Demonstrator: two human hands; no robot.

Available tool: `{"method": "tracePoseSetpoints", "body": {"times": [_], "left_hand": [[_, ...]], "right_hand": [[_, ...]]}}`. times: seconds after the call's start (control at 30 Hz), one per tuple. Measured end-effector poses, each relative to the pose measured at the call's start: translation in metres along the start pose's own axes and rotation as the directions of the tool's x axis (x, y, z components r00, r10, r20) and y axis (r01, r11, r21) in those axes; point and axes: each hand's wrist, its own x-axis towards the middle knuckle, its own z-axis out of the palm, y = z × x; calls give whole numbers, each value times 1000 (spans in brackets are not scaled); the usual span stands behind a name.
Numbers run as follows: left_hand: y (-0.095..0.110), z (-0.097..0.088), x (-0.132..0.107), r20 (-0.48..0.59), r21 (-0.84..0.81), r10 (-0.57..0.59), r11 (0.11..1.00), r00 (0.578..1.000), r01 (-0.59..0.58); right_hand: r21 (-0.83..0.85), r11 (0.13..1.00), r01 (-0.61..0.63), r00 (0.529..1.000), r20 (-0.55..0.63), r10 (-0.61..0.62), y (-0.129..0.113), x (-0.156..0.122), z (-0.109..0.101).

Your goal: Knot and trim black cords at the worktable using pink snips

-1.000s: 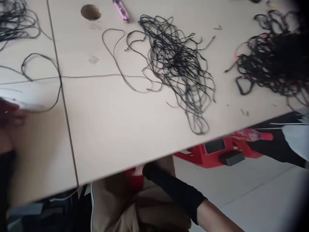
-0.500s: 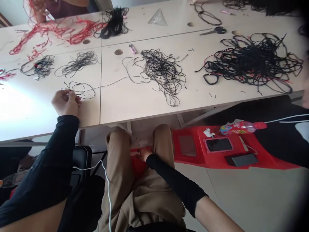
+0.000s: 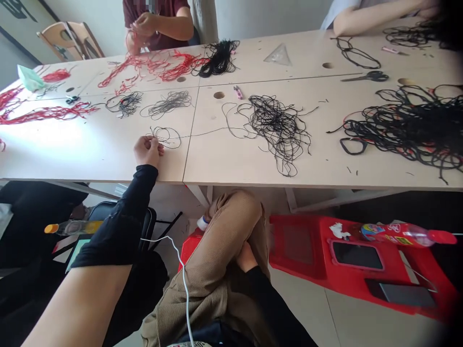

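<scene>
My left hand [image 3: 147, 149] rests on the table with its fingers pinched on one end of a loosely looped thin black cord [image 3: 170, 136]. From the loops a single strand runs right to a tangled pile of black cord [image 3: 277, 118]. My right hand [image 3: 246, 257] is down at my legs, against the brown trousers [image 3: 231, 226]; its fingers are hidden under the raised leg. Beyond my left hand lie a thin grey-black cord bundle [image 3: 170, 103] and a darker coil [image 3: 128, 103].
Pink thread snips [image 3: 238, 92], black scissors [image 3: 371, 76] and a larger black cord heap [image 3: 415, 125] lie on the table [image 3: 224, 161]. Across it, a person's hands [image 3: 142, 26] handle red cord [image 3: 181, 67]. A red stool [image 3: 318, 260] at right holds a bottle [image 3: 401, 234] and phone [image 3: 356, 255].
The view has swung left, so things appear farther right. One leg is now raised across the other, and my right hand has slipped beneath it. My left hand keeps its pinch on the cord.
</scene>
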Motion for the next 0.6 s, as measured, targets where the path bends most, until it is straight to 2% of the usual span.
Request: {"method": "tracePoseSetpoints", "body": {"times": [0.1,0.27,0.43,0.6], "left_hand": [[-4,0,2,-1,-18,3,1000,1000,-3],[-5,0,3,32,-54,2,999,999,0],[-6,0,5,51,-68,-3,998,999,7],[-8,0,5,55,-82,-24,996,998,28]], "right_hand": [[18,1000,-6,1000,-14,7,-1,-10,-17],[215,976,38,982,-190,3,-12,-37,-50],[440,896,50,939,-328,109,-20,-64,-73],[469,882,44,890,-420,179,-19,-76,-86]]}}
